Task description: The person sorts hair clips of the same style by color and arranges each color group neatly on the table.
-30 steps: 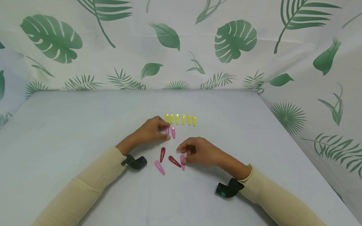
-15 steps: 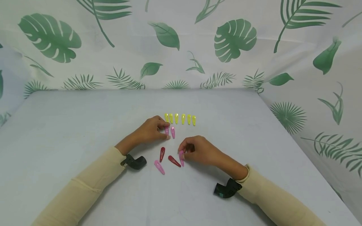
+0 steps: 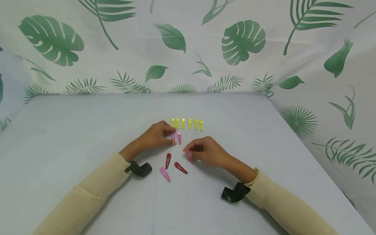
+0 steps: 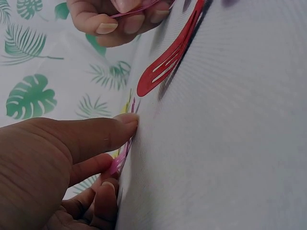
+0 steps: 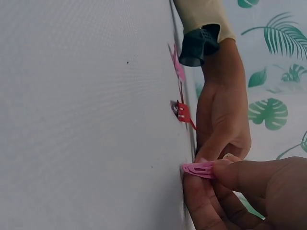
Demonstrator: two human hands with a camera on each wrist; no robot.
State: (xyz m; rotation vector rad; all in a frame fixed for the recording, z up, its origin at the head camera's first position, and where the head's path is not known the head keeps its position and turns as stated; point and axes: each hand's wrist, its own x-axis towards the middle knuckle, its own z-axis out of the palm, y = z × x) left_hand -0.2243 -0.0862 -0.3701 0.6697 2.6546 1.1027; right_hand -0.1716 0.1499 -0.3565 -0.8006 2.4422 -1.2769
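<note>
With thumb and fingertips at its two ends, my left hand [image 3: 157, 135] holds a pink snap hair clip [image 3: 173, 136] against the table. Just right of that clip lies another pink hair clip [image 3: 179, 138]. My right hand [image 3: 210, 153] pinches a third pink hair clip [image 5: 199, 169] between thumb and fingers, raised off the table. A row of several yellow hair clips [image 3: 183, 123] lies behind the pink pair. Nearer the front are two red hair clips [image 3: 168, 161] and a loose pink hair clip [image 3: 165, 174]. In the left wrist view one red clip [image 4: 165, 62] shows close up.
The white table [image 3: 88, 130] runs back to a leaf-printed cloth [image 3: 132, 58] hanging behind and to the right. A dark wrist camera [image 3: 141, 169] is on the left wrist and another dark camera [image 3: 235, 192] on the right.
My right hand has lifted its pink clip from beside the right red clip and moved it farther back, turning it. My left hand stays in place on its clip.
</note>
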